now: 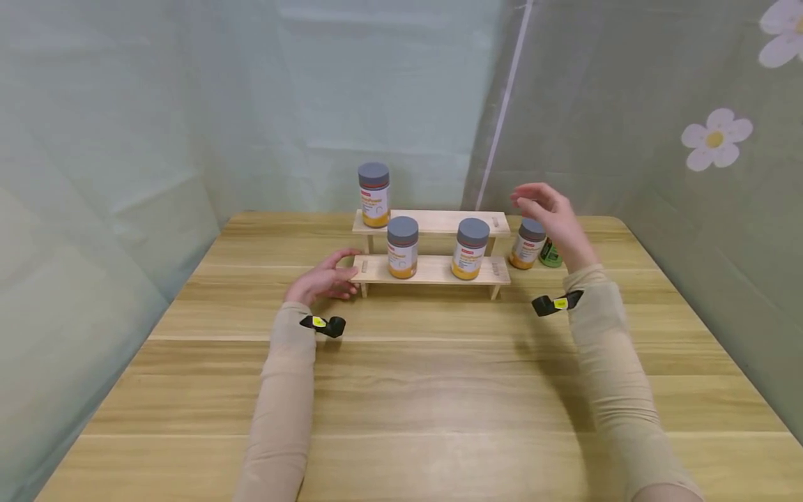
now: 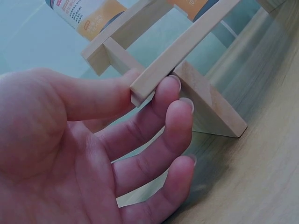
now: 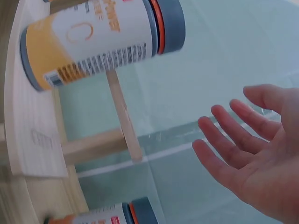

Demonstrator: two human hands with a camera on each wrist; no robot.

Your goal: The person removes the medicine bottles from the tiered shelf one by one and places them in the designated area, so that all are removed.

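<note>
My left hand [image 1: 323,280] pinches the left end of the lower board of a two-step wooden rack [image 1: 436,270], thumb on top and fingertips beneath in the left wrist view. One grey-lidded supplement jar [image 1: 375,203] stands at the left of the upper board. Two matching jars, a left one [image 1: 402,258] and a right one [image 1: 468,258], stand upright on the lower board. Raised right of the rack, my right hand [image 1: 555,219] has loosely bent fingers [image 3: 224,140] and holds nothing. Below it, another such jar [image 1: 527,245] stands on the table, its lid partly hidden by the hand.
A green container [image 1: 551,255] stands beside the table jar, partly hidden behind my right hand. The wooden table [image 1: 426,390] stretches from the rack toward me. Pale curtains [image 1: 389,97] hang behind it and along both sides.
</note>
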